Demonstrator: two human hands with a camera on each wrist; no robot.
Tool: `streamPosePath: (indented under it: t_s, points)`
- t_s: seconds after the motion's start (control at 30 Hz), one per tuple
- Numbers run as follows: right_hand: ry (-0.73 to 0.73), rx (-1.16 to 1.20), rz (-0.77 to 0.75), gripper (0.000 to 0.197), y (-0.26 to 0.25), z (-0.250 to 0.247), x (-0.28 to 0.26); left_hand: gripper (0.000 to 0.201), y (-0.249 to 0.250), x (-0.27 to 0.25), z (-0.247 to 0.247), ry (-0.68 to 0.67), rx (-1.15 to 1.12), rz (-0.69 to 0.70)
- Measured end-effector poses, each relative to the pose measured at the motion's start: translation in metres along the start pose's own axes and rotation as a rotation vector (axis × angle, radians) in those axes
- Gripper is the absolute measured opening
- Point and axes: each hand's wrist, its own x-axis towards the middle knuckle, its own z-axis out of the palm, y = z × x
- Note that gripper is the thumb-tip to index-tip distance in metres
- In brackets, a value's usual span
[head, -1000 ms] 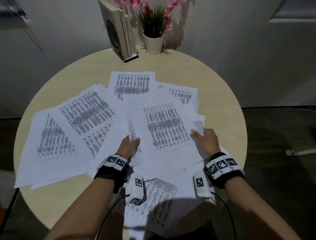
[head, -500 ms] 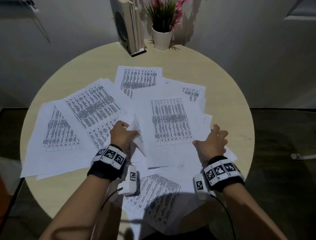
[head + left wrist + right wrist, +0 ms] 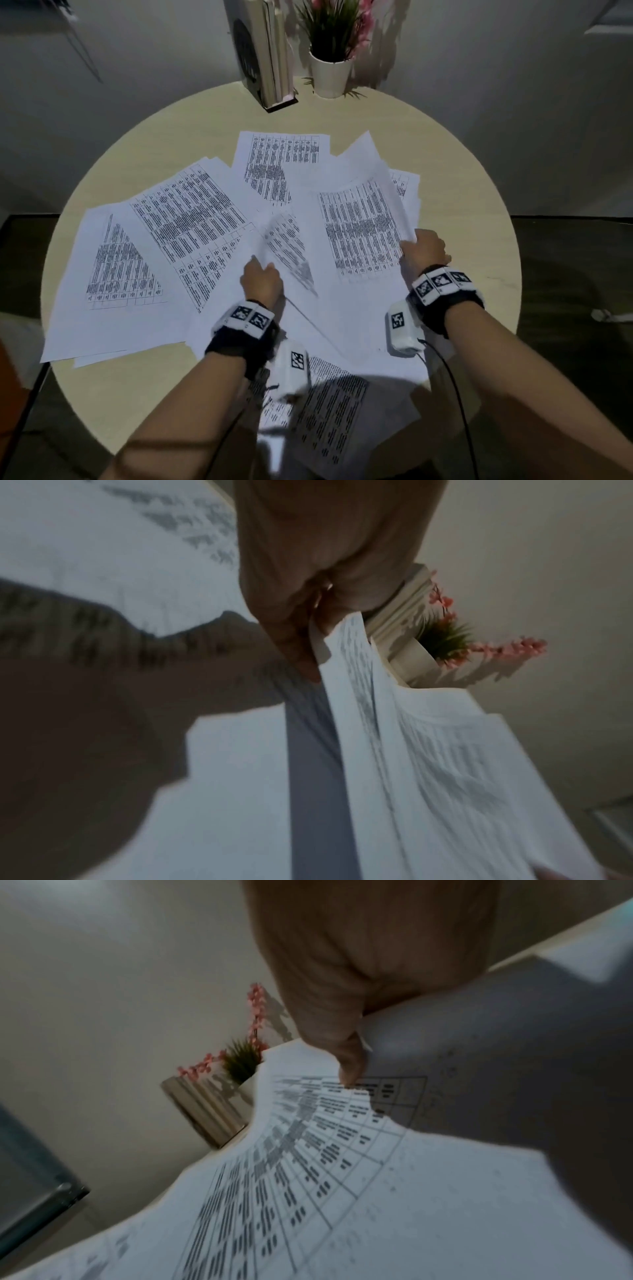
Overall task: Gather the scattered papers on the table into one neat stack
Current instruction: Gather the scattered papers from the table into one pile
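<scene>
A white pot (image 3: 330,77) is standing at the table's far edge, holding a green plant (image 3: 334,29) with pink flowers (image 3: 255,1007). Just left of it, books (image 3: 265,54) are standing upright against the pale wall (image 3: 479,85). A dark floor (image 3: 575,274) is showing to the right of the table.

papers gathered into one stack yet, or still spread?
Still spread. Papers fan flat across the table; the left hand and right hand grip only the middle sheets, lifted.
</scene>
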Motion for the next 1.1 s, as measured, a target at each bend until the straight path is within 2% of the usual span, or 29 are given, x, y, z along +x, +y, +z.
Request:
streamPosePath:
  t_s: [0.07, 0.17, 0.23, 0.3, 0.33, 0.43, 0.53, 0.6, 0.67, 0.73, 0.8, 0.83, 0.87, 0.93, 1.03, 1.1]
  points:
    - [-0.017, 0.004, -0.032, 0.023, 0.011, -0.013, 0.006, 0.044, 0.011, 0.02, -0.013, 0.001, 0.059, 0.005]
    - [-0.052, 0.001, -0.017, 0.007, 0.014, -0.02, 0.003, 0.055, 0.027, 0.027, -0.01, 0.012, 0.159, -0.066]
    - [-0.043, 0.077, 0.026, 0.039, 0.008, -0.012, -0.001, 0.075, 0.038, 0.016, 0.002, -0.023, 0.172, -0.131]
    - [-0.038, 0.188, 0.132, 0.066, -0.001, -0.004, -0.005, 0.084, 0.044, 0.009, 0.015, -0.065, 0.158, -0.129]
    - [-0.048, 0.205, 0.178, 0.069, -0.007, -0.001, -0.007, 0.085, 0.045, 0.005, 0.019, -0.086, 0.155, -0.115]
    - [-0.069, 0.086, 0.196, 0.052, -0.02, -0.001, -0.012, 0.084, 0.045, 0.005, 0.019, -0.112, 0.138, -0.098]
    - [-0.073, -0.079, 0.19, 0.053, -0.028, -0.001, -0.017, 0.082, 0.041, 0.009, 0.015, -0.139, 0.11, -0.095]
    - [-0.068, -0.033, 0.094, 0.038, -0.032, 0.0, -0.017, 0.084, 0.039, 0.008, 0.014, -0.151, 0.096, -0.068]
    - [-0.061, -0.081, -0.077, 0.017, -0.036, 0.003, -0.022, 0.086, 0.037, 0.005, 0.012, -0.173, 0.079, -0.057]
    - [0.016, -0.24, -0.332, 0.022, -0.034, 0.005, -0.031, 0.089, 0.035, 0.007, 0.01, -0.194, 0.059, -0.041]
    - [0.141, -0.266, -0.618, 0.037, -0.03, 0.004, -0.044, 0.098, 0.035, 0.006, 0.007, -0.245, 0.046, -0.032]
    - [0.194, -0.203, -0.697, 0.043, -0.028, 0.001, -0.047, 0.099, 0.033, 0.005, 0.004, -0.265, 0.039, -0.019]
    - [0.218, -0.127, -0.692, 0.047, -0.025, -0.005, -0.049, 0.092, 0.029, 0.004, 0.003, -0.277, 0.022, -0.007]
    - [0.243, 0.0, -0.588, 0.045, -0.026, -0.027, -0.052, 0.08, 0.021, 0.006, 0.0, -0.26, -0.045, 0.005]
    - [0.169, 0.394, -0.521, 0.039, -0.037, -0.068, -0.066, 0.096, 0.024, 0.009, -0.012, -0.264, -0.044, 0.072]
    - [0.105, 0.682, -0.516, 0.04, -0.041, -0.089, -0.076, 0.098, 0.04, 0.009, -0.024, -0.35, -0.161, 0.117]
